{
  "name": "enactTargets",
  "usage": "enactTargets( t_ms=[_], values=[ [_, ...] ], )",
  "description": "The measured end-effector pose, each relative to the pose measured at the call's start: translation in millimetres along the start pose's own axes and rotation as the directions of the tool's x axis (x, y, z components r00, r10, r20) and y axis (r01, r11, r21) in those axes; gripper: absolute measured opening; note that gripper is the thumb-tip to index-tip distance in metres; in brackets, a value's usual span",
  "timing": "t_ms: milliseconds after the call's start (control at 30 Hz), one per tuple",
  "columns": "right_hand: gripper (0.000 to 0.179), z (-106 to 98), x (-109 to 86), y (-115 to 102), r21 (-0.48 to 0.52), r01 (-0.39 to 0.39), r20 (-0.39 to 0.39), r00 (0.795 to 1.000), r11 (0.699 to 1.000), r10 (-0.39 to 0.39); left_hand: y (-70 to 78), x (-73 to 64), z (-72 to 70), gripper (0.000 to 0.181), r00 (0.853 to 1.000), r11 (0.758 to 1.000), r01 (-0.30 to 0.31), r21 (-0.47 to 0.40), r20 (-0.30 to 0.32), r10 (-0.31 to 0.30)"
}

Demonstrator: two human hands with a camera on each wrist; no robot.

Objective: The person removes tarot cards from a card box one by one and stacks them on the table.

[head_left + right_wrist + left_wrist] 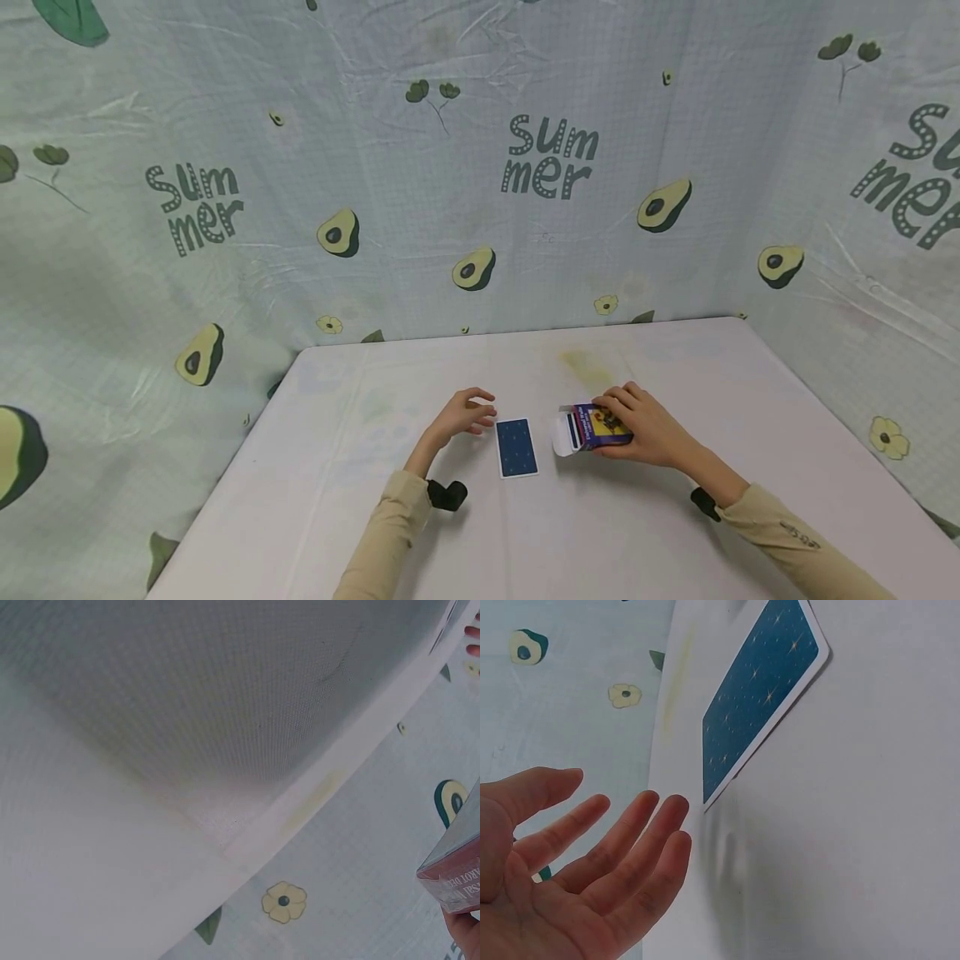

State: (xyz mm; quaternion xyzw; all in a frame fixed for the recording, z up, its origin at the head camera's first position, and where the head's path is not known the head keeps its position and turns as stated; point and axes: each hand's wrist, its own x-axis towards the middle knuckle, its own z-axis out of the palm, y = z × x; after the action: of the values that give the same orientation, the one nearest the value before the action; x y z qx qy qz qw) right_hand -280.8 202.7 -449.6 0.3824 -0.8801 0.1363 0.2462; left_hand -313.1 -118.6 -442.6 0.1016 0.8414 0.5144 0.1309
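A tarot card box (pixel 602 429), purple with a yellow picture, is in my right hand (pixel 651 427), thumb on the near side and fingers over the far side. Its white end flap stands out on the left, and card edges show in the opening. In the right wrist view only a corner of the box (pixel 456 879) with lettering appears. Between the hands a card (pixel 517 448) lies on the table, its dark blue, starry back up with a white border. Beside its far left corner my left hand (pixel 459 415) hovers, fingers loosely bent and apart, holding nothing.
The table (pixel 315 517) wears a white cover with a faint yellow stain (pixel 588 368) toward the back. Behind and at both sides hangs a cloth (pixel 420 167) printed with avocados and lettering. Black wrist straps (pixel 447 496) sit below both hands.
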Motion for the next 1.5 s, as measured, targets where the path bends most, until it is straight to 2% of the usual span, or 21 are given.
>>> enactTargets(
  t_ms=[433, 533, 767, 900, 1100, 1267, 1500],
  values=[
    [0.068, -1, -3.6, 1, -0.021, 0.006, -0.013, 1.0, 1.0, -0.006, 10.5, -23.4, 16.2, 0.034, 0.991, 0.989, -0.117, -0.094, 0.057, 0.123],
    [0.069, -1, -3.3, 0, -0.031, 0.013, -0.021, 1.0, 0.999, -0.014, 23.1, -35.3, 19.1, 0.032, 0.987, 0.985, -0.134, -0.104, 0.071, 0.142],
    [0.071, -1, -1.4, 2, -0.061, 0.038, -0.037, 0.999, 0.997, -0.04, 36.5, -46.7, 28.9, 0.029, 0.981, 0.975, -0.178, -0.135, 0.058, 0.187],
    [0.07, -2, -0.4, 2, -0.071, 0.048, -0.037, 0.998, 0.996, -0.051, 55.6, -59.1, 33.8, 0.027, 0.978, 0.972, -0.183, -0.145, 0.072, 0.195],
    [0.071, -1, 1.9, -1, -0.076, 0.036, -0.021, 0.999, 0.996, -0.038, 64.6, -60.2, 45.2, 0.027, 0.974, 0.966, -0.196, -0.166, 0.078, 0.211],
    [0.071, 0, 3.7, -2, -0.079, 0.041, -0.028, 0.999, 0.996, -0.043, 67.5, -59.1, 53.0, 0.027, 0.974, 0.957, -0.205, -0.207, 0.05, 0.219],
    [0.072, 0, 4.8, -2, -0.079, 0.049, -0.039, 0.998, 0.996, -0.053, 72.8, -58.6, 62.1, 0.028, 0.98, 0.952, -0.187, -0.241, 0.02, 0.197]
  ],
)
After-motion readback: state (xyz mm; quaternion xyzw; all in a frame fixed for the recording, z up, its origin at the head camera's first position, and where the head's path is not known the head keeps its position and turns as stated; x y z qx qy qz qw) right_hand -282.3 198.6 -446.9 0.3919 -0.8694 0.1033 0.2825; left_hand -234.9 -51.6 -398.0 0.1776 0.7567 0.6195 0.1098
